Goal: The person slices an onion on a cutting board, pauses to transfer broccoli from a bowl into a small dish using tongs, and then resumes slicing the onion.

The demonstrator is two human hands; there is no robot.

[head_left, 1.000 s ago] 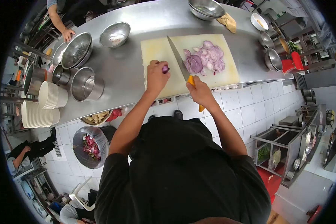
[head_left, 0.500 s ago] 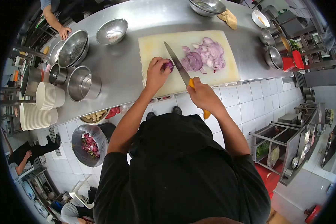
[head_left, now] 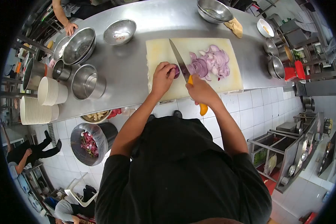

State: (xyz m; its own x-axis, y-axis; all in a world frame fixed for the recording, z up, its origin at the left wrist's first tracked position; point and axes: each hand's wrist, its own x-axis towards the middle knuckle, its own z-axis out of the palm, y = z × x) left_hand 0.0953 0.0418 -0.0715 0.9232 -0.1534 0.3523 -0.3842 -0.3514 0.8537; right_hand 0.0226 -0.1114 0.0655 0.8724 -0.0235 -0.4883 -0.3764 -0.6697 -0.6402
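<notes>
On the white cutting board (head_left: 160, 50), my left hand (head_left: 162, 76) grips a red onion piece (head_left: 176, 71) with curled fingers. My right hand (head_left: 201, 90) is wrapped round the yellow handle of a long knife (head_left: 179, 59). The blade points away from me and lies just right of the onion piece, between it and a pile of sliced onion (head_left: 214, 61). Whether the blade touches the onion piece cannot be made out.
Metal bowls (head_left: 120, 31) and stacked white containers (head_left: 53, 91) stand at left. Another bowl (head_left: 215, 10) and a tan cloth (head_left: 234, 27) are beyond the board. Below the table is a lined bin (head_left: 89, 143). A person's hand (head_left: 70, 28) rests at the far left edge.
The view has shifted, so the table and board appear further right and slightly lower. The knife now appears closer to the onion piece. Both hands keep their holds.
</notes>
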